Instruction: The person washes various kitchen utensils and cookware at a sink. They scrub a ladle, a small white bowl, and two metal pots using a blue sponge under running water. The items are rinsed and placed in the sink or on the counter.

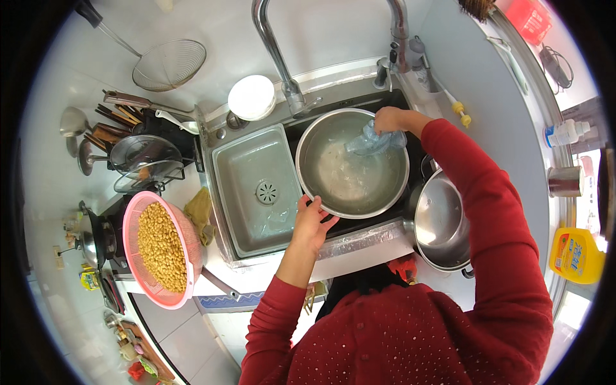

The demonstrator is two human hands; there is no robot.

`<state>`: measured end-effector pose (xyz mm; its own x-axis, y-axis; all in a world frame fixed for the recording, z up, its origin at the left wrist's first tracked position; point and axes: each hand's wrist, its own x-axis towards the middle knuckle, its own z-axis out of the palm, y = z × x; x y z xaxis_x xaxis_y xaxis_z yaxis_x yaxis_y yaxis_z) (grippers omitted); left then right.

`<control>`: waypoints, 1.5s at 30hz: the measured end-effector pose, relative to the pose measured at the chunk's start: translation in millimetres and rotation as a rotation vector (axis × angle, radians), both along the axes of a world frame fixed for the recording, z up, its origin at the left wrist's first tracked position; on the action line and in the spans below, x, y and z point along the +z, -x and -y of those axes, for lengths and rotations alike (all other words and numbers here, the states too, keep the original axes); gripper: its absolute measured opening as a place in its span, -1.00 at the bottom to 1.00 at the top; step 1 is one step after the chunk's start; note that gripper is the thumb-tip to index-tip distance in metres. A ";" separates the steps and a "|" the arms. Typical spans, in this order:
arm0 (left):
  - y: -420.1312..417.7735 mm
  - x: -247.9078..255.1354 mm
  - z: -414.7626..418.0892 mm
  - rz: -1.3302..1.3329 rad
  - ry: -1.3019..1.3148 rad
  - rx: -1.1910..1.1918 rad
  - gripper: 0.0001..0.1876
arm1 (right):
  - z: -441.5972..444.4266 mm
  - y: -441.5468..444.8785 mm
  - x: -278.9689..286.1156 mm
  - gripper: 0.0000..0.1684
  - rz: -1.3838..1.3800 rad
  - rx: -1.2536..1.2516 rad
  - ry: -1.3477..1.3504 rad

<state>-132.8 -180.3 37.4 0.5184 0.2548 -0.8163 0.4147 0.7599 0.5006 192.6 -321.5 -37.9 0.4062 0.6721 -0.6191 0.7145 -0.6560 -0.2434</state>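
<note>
My right hand (389, 120) grips a wet, bluish-grey cloth (375, 140) at the far right side of a large stainless steel basin (308, 186); part of the cloth hangs into the cloudy water. The thumb and fingers of my left hand (312, 222) hold the basin's near left rim. The basin rests over the dark right bowl of the sink. To its left is the sink's steel bowl (250, 216) with a drain strainer (267, 192) and some water on its bottom. A chrome faucet (294, 98) stands behind, between the two bowls.
A pink plastic colander (195, 255) of soaked-looking soybeans (161, 248) stands left, beside a yellowish cloth (198, 211). A steel pot (440, 221) lies close right of the basin. White bowls (251, 97) are stacked behind the sink. Glass lids (146, 154) and utensils crowd the back left.
</note>
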 end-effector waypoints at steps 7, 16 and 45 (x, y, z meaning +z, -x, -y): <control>24.7 38.4 -12.9 0.062 -0.077 -0.002 -0.72 | -3.8 13.1 32.4 -0.68 0.111 0.122 -0.158; 76.9 95.1 -17.7 0.124 -0.326 -0.009 -0.74 | -16.2 77.1 133.0 -0.58 0.018 -0.079 -0.332; 99.3 210.8 66.0 0.465 -0.515 -0.356 -0.80 | 129.0 144.2 248.9 -0.58 -0.054 -0.636 -0.515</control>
<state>-232.1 -246.4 248.2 0.9001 0.2966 -0.3193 0.2514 0.2452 0.9363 48.3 -450.5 211.0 0.7841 0.5286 -0.3252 0.2220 -0.7282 -0.6484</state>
